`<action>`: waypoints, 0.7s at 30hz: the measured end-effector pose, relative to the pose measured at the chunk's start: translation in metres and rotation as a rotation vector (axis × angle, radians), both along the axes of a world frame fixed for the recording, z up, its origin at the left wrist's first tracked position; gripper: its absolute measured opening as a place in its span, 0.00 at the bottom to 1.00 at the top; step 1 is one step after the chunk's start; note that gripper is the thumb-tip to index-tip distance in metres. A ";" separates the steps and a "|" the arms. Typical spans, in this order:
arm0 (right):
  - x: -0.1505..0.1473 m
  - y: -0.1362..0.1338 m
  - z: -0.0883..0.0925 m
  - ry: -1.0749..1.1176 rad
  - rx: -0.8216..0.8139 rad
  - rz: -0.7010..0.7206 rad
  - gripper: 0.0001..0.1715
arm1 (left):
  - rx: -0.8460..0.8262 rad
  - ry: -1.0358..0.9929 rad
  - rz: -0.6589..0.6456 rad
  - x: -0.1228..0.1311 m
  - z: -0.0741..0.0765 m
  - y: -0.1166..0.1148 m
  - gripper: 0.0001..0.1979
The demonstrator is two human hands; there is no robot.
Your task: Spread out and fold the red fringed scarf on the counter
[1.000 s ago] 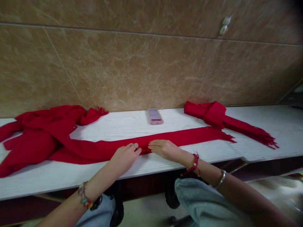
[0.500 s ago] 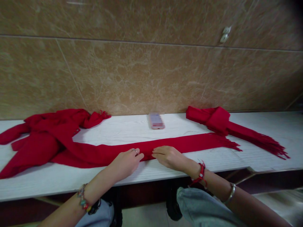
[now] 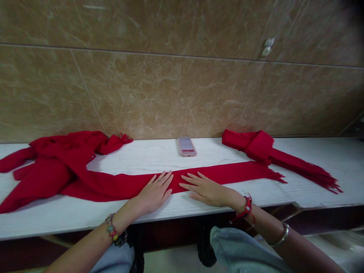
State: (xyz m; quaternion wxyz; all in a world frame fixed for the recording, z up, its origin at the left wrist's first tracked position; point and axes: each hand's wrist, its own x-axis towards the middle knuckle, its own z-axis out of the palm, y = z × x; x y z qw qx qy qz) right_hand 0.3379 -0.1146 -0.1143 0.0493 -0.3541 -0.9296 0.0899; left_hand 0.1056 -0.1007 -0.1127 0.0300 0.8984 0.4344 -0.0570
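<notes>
A long red scarf strip (image 3: 227, 173) lies flat across the white table, its fringe at the right end and its left part running into a loose heap of red cloth (image 3: 57, 163). My left hand (image 3: 156, 192) rests on the strip, palm down, fingers spread. Just to its right, my right hand (image 3: 203, 189) also lies on the cloth with its fingers apart. Neither hand grips anything. Toward the back right is another red scarf, folded and knotted (image 3: 260, 146), its fringed tail pointing right.
A phone (image 3: 187, 147) lies near the wall, behind the strip. The tiled wall (image 3: 159, 91) rises along the table's back edge. Below the front edge of the white table (image 3: 76, 218), my knees show.
Both hands had their fingers pinched together at the strip's middle; now they are opened and laid flat on it. The cloth has barely moved.
</notes>
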 end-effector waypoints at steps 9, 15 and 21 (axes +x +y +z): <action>0.006 0.011 -0.014 0.005 0.189 -0.246 0.31 | -0.056 -0.010 0.007 0.034 0.012 -0.011 0.28; 0.042 0.014 -0.022 -0.020 0.217 -0.289 0.30 | -0.243 0.031 -0.006 0.033 0.017 -0.009 0.32; 0.158 0.020 -0.046 -0.119 0.356 -0.423 0.25 | -0.207 -0.003 -0.037 0.025 0.015 -0.009 0.30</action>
